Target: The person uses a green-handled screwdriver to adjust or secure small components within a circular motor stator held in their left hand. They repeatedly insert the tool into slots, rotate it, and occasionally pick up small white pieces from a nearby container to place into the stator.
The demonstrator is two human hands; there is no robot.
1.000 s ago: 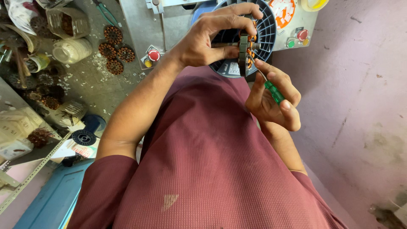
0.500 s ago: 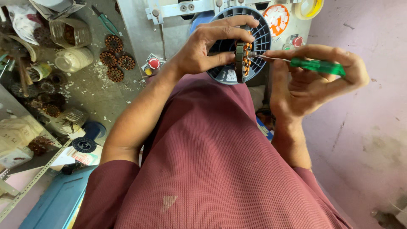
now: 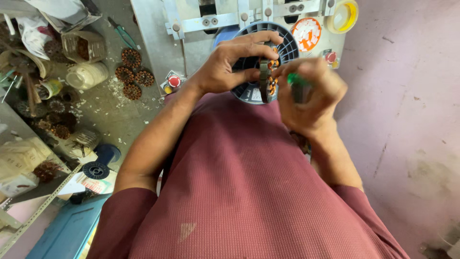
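My left hand [image 3: 235, 62] grips a small round motor stator [image 3: 267, 76] with copper windings and orange insulation, held edge-on in front of my chest. My right hand [image 3: 311, 96] is closed around a green-handled screwdriver [image 3: 298, 82], blurred by motion, right beside the stator. Whether the tool's tip touches the stator is hidden by my fingers. Behind both hands sits a blue plastic spool [image 3: 287, 45].
A grey winding machine [image 3: 215, 24] with red buttons [image 3: 174, 80] stands ahead. Several wound stators [image 3: 132, 72] lie on the dirty floor at left, near jars [image 3: 86, 74] and clutter. A yellow tape roll [image 3: 345, 17] rests on the machine. A pink wall [image 3: 407, 96] is at right.
My right hand has drawn back in toward the stator, turning the screwdriver from stretched out sideways to tucked in my fist. My left hand keeps the stator steady.
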